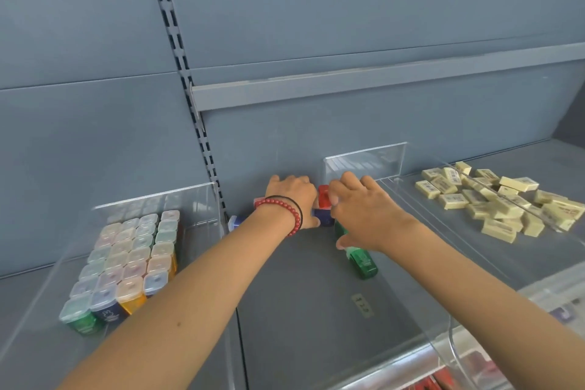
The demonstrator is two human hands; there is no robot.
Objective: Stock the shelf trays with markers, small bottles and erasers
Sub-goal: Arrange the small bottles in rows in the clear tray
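The left tray (196, 263) is already packed with rows of small bottles (126, 263), and the right tray (449, 231) holds a loose heap of erasers (493, 203). The middle tray (300, 301) has only a few bottles at its back and no markers show, so I judge the job about half done. The right hand (364, 215) curls its fingers on an upright red bottle (323, 195), while the left hand (291, 196) rests on the bottles beside it with its fingers hidden, so its grip cannot be told.
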